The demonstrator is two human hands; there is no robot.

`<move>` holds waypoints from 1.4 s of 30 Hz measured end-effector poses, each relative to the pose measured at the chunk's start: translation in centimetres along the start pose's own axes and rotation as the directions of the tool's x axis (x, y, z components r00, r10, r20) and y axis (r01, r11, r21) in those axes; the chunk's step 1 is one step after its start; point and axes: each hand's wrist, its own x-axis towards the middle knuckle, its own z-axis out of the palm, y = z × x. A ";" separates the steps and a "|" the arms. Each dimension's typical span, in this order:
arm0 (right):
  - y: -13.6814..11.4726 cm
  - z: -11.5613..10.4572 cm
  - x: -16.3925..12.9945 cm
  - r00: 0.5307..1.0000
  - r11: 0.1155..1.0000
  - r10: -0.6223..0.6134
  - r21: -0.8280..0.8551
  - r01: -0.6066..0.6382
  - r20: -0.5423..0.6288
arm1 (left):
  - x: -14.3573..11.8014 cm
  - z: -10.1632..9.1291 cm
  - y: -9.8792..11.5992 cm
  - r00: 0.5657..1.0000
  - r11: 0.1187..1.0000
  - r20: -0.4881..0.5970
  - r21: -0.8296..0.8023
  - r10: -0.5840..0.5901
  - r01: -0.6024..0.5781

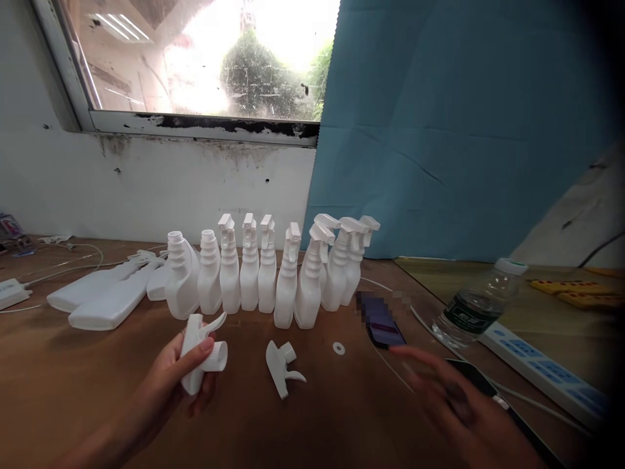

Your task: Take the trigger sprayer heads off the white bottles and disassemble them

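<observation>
Here the left hand grips a white trigger head near-left over the tabletop; it looks light, stiff, smooth plastic, best pinched at the collar. The right hand, blurred, hovers spread and holding nothing beside a phone.
</observation>
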 end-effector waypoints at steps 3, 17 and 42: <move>-0.4 0.1 5.5 0.993 0.992 0.113 0.048 -0.114 0.038 | 2.2 0.6 -1.4 0.990 0.992 0.109 -0.071 -0.092 0.100; -5.3 0.5 10.2 0.952 0.971 -0.210 -0.165 0.176 -0.223 | 7.3 1.7 -5.4 0.980 0.962 0.195 -0.272 0.042 0.013; -6.6 12.4 3.0 0.774 0.877 -0.304 0.481 -0.001 0.556 | 8.5 -0.8 -4.2 0.997 0.963 0.028 -0.261 0.078 -0.068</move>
